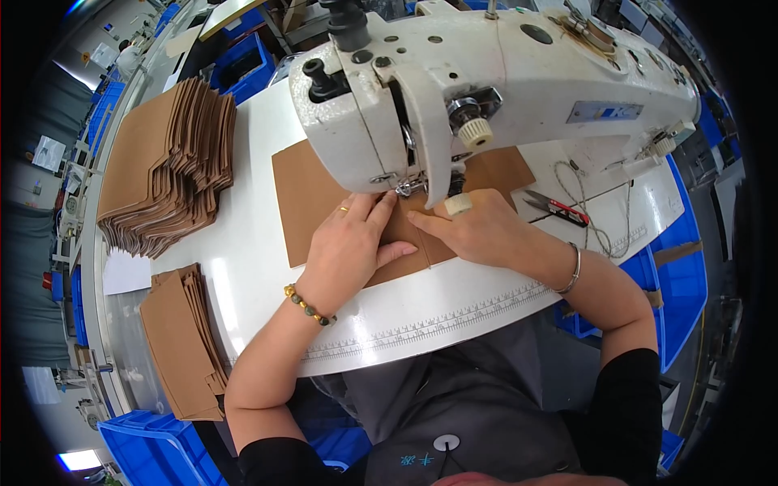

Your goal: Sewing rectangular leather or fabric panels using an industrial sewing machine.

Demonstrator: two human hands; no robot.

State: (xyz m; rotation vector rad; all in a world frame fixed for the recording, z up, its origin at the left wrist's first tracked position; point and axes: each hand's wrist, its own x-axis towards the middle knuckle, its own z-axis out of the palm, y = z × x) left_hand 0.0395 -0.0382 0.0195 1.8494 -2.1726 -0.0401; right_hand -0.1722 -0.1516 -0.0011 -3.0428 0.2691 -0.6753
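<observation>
A white sewing machine (502, 73) stands over a brown flat panel (308, 219) with a seam line down it, its presser foot (405, 188) above the panel. My left hand (340, 251) rests open on the panel, fingertips just left of the foot, thumb out to the right. My right hand (478, 231) presses the panel right of the foot, index finger stretched out, other fingers partly hidden behind a cream knob (458, 204). Red-and-black thread snips (567, 212) and a loose cord (600, 235) lie to the right.
A tall stack of brown pieces (146, 162) stands at upper left, a lower pile (174, 340) at lower left on the white table (381, 328). Blue bins (138, 449) sit at lower left, behind and at right (681, 300). A distant person (128, 58) is at upper left.
</observation>
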